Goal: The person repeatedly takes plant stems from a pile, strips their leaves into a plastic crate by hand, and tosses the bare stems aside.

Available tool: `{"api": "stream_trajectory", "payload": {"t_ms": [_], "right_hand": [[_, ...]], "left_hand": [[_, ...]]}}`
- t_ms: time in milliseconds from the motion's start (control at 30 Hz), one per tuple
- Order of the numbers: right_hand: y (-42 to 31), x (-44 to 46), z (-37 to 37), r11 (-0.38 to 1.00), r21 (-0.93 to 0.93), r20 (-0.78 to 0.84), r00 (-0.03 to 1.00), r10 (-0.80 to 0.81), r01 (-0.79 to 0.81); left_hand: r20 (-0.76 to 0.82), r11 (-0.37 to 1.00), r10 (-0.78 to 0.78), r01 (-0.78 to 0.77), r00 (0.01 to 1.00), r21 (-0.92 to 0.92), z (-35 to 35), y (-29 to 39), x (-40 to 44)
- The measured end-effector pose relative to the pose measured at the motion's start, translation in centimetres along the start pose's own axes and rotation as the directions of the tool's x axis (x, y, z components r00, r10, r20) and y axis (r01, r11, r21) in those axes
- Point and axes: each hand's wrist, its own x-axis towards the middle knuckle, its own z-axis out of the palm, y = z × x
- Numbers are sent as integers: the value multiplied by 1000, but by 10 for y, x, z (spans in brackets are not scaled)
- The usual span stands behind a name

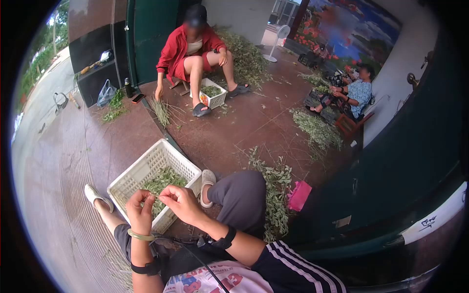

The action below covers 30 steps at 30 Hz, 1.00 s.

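Observation:
My left hand (pixel 140 211) and my right hand (pixel 180 202) meet over the near part of a white plastic basket (pixel 139 166). Fingertips of both are pinched together around something thin, perhaps a bit of plant, too small to make out. Below and beyond them, green leaves (pixel 166 181) lie in the basket, which stands between my feet. A bangle circles my left wrist, and dark bands are on both forearms.
Leafy stems (pixel 276 195) and a pink item (pixel 299 195) lie right of my knee. A person in red (pixel 176 53) sits ahead by a smaller white basket (pixel 215 100) and stripped stalks (pixel 162 111). Another person (pixel 359 95) sits at right near more plants (pixel 315 128).

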Motion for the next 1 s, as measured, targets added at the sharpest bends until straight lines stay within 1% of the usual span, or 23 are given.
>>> {"api": "stream_trajectory", "payload": {"t_ms": [100, 167, 200, 233, 267, 300, 333, 367, 400, 433, 467, 500, 567, 600, 667, 767, 800, 900, 1000], "right_hand": [[-3, 0, -3, 1000, -21, -34, 999, -14, 14], [-6, -1, -11, 1000, -20, -78, 997, -3, 2], [2, 0, -16, 998, 58, -81, 996, 20, -15], [7, -2, -23, 993, 104, -100, 993, 69, -58], [26, -1, -24, 978, 204, -147, 987, 67, -36], [17, -2, -29, 984, 175, -180, 984, 17, 15], [17, -2, -30, 979, 204, -199, 979, 45, -4], [10, -3, -32, 979, 193, -163, 982, 93, -61], [10, -2, -27, 976, 219, -196, 979, 55, -11], [-1, -3, -25, 993, 102, -218, 972, 83, -61], [-2, -3, -21, 999, -33, -238, 971, -20, 12], [-2, -3, -19, 990, -121, -237, 967, -92, 65], [-9, -3, -18, 952, -280, -236, 952, -194, 124], [-9, -2, -18, 932, -317, -228, 939, -257, 178], [-12, -3, -17, 899, -384, -204, 930, -305, 210], [-12, -4, -17, 849, -462, -153, 920, -362, 257], [-11, -5, -17, 832, -483, -132, 916, -378, 273], [-8, -4, -14, 806, -499, -99, 903, -419, 319], [-10, -5, -13, 810, -492, -67, 914, -401, 319]], "left_hand": [[-51, 982, 153, -147, 987, 116, 1, 6, 1], [-143, 990, -102, 86, 984, -114, -12, -11, 5], [-207, 993, -54, 31, 977, -114, -22, -21, 10], [-263, 994, -57, 31, 963, -102, -33, -27, 13], [-279, 992, -78, 46, 957, -118, -40, -27, 15], [-303, 990, -102, 67, 947, -124, -46, -25, 15], [-299, 984, -117, 69, 947, -166, -46, -19, 15], [-295, 976, -125, 63, 947, -211, -40, -13, 14], [-259, 959, -162, 90, 952, -270, -33, -10, 12], [-204, 932, -182, 103, 962, -349, -25, -7, 10], [-109, 897, -215, 152, 971, -415, -18, -4, 6], [-7, 854, -236, 204, 972, -479, -12, -1, 4], [116, 826, -288, 308, 951, -472, 1, 5, 0], [160, 785, -322, 357, 933, -506, 4, 7, -2], [256, 690, -371, 449, 893, -568, 8, 10, -5], [340, 507, -522, 605, 783, -614, 8, 27, -6], [354, 526, -525, 622, 774, -580, 8, 26, -5], [392, 726, -423, 564, 817, -392, 9, 22, -5], [232, 922, -246, 301, 941, -242, 15, 3, -8]]}}
